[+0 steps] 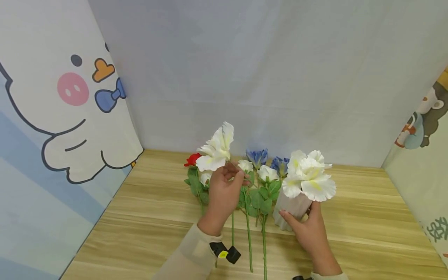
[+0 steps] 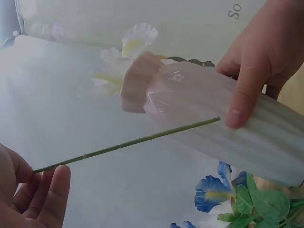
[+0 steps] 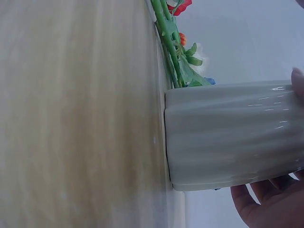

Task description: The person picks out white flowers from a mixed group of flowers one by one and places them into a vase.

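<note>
My left hand (image 1: 222, 194) pinches a white artificial iris (image 1: 214, 151) by its green stem. In the left wrist view the stem (image 2: 135, 141) slants across in front of the vase, its bare cut end overlapping the vase's side. My right hand (image 1: 311, 233) grips the pale ribbed ceramic vase (image 1: 291, 208), thumb on the near side and fingers round the other. The vase base sits upright on the wooden table in the right wrist view. Another white iris (image 1: 311, 177) stands in the vase, its bloom spreading over the rim.
On the wooden table (image 1: 140, 221) between and behind my hands lie a red flower (image 1: 193, 159), white roses (image 1: 268, 173) and blue irises (image 1: 257, 157), with green stems toward me. A pale cloth wall (image 1: 262, 77) rises at the back; printed panels flank both sides.
</note>
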A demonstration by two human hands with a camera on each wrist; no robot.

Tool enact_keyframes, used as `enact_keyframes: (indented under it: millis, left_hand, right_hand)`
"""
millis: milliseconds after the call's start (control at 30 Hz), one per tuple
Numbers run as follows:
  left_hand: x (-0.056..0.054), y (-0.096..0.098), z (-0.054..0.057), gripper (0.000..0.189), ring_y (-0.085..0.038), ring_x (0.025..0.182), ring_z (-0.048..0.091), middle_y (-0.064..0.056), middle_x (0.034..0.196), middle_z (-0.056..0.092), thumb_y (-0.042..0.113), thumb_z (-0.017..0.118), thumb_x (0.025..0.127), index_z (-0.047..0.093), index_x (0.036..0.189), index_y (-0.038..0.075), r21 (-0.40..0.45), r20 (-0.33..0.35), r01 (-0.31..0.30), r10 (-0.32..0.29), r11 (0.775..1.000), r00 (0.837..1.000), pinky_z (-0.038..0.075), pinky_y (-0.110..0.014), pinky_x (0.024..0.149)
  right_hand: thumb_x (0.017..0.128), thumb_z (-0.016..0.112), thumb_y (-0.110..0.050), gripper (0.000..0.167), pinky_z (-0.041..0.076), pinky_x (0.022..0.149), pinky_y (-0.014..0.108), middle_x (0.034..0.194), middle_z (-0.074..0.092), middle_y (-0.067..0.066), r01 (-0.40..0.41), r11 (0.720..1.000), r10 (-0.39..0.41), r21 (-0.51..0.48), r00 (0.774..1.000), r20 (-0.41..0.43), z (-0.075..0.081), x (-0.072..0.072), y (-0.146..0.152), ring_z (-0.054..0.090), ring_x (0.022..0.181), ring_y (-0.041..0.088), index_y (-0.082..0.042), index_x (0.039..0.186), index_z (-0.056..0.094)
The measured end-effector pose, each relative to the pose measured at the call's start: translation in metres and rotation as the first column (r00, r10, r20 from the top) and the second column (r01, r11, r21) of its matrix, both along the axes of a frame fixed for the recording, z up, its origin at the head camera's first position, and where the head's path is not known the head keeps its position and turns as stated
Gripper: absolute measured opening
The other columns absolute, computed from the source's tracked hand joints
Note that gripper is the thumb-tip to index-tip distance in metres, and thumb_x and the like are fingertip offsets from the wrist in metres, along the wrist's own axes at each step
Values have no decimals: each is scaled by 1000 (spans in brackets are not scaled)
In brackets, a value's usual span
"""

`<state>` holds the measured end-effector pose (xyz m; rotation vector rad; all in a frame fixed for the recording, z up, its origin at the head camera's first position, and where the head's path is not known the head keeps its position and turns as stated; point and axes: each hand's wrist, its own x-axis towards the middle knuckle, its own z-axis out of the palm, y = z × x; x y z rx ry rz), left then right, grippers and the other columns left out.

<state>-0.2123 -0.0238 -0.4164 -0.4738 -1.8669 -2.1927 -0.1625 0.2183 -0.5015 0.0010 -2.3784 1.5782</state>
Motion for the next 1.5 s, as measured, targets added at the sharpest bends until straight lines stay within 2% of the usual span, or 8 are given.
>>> enact_keyframes:
  millis: [133, 267, 467, 633, 767, 933, 1200, 1500]
  left_hand:
    - [1, 0, 10, 11, -35, 94, 67, -21, 103, 60, 4, 56, 105, 58, 95, -1, 26, -60, 23, -22, 999, 998, 62, -42, 80]
    - [6, -1, 18, 9, -30, 95, 68, -18, 100, 62, 5, 56, 106, 59, 104, -3, 16, -106, 31, -29, 999, 994, 61, -42, 81]
    - [14, -1, 27, 10, -29, 95, 68, -16, 106, 61, 6, 54, 107, 59, 110, -2, 30, -188, -7, 12, 1000, 982, 61, -42, 82]
    - [16, -1, 32, 19, -29, 97, 66, -19, 109, 58, 0, 52, 106, 50, 125, 0, 125, -254, -19, 50, 992, 966, 61, -45, 83]
    - [17, -1, 32, 23, -30, 98, 66, -20, 109, 57, -1, 51, 105, 45, 127, 2, 165, -256, -13, 56, 986, 965, 60, -45, 85]
    - [18, -2, 33, 22, -40, 98, 64, -21, 108, 57, 0, 51, 105, 45, 126, 3, 203, -252, -20, 72, 979, 965, 60, -44, 86]
    - [16, -3, 34, 24, -27, 94, 66, -22, 104, 57, -2, 53, 105, 40, 123, -11, 260, -327, -43, 130, 965, 936, 61, -44, 82]
    - [18, -4, 37, 19, -26, 94, 66, -15, 105, 57, -3, 51, 104, 44, 121, 0, 282, -324, -50, 144, 958, 935, 60, -44, 84]
  right_hand:
    - [88, 85, -23, 98, 35, 108, 62, 152, 39, 19, 0, 1000, 0, 6, 1000, 7, 2, 1, -1, 43, 133, 38, -15, 161, 20]
    - [88, 85, -24, 98, 35, 108, 62, 152, 38, 19, 3, 1000, -3, 9, 1000, 16, 3, 2, -2, 42, 134, 38, -15, 161, 19]
    - [88, 85, -24, 98, 34, 109, 62, 152, 38, 20, 12, 1000, -12, 7, 1000, 20, 5, 4, -3, 42, 134, 38, -14, 160, 19]
    - [88, 85, -23, 98, 34, 109, 62, 152, 38, 20, 13, 1000, -13, 7, 1000, 20, 5, 6, -4, 43, 133, 39, -14, 160, 19]
    - [88, 85, -24, 98, 34, 108, 62, 152, 38, 20, 13, 1000, -13, 7, 1000, 25, 5, 7, -5, 43, 133, 39, -16, 161, 19]
    - [89, 85, -27, 98, 35, 108, 62, 153, 38, 19, 15, 1000, -15, 3, 999, 41, 7, 8, -6, 43, 134, 39, -17, 161, 19]
    - [88, 86, -25, 99, 34, 108, 62, 153, 38, 20, 29, 1000, -29, 2, 999, 33, 8, 12, -7, 43, 133, 40, -18, 161, 19]
    - [89, 85, -28, 98, 33, 110, 62, 152, 38, 19, 27, 1000, -26, -7, 999, 48, 11, 16, -8, 42, 135, 38, -20, 161, 19]
